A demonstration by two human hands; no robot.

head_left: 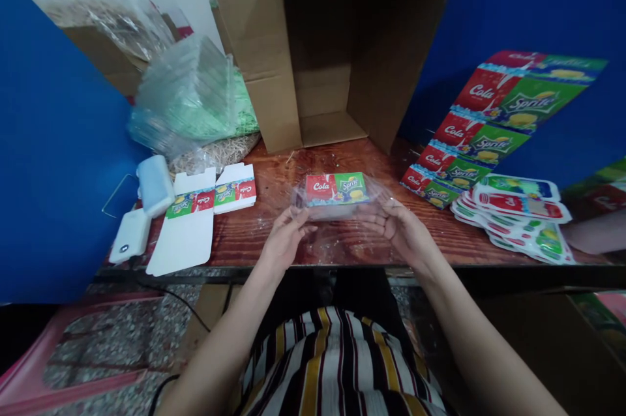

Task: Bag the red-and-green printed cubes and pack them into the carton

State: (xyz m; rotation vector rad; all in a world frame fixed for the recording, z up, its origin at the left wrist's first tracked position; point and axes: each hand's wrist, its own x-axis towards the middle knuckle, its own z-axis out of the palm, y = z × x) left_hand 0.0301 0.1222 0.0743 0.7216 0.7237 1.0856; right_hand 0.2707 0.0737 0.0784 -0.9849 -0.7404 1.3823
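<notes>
Head view. Folded up and slipped inside a clear wrap [337, 217]: one small box [336, 188], held just above the worktop [254, 237] at centre. Pinched at either wrap edge by left hand [283, 238] and right hand [398, 228], narrow grip on both. Reads "Cola" on red, "Sprite" on green. Lying flat and unfolded at left: carton blanks [195, 220], same print. Leaning at right: uncut sheets [493, 122] repeating both names.

The little box [336, 188] is red on one half and green on the other. It sits level inside a clear bag [337, 212], low over the table [254, 233].
</notes>
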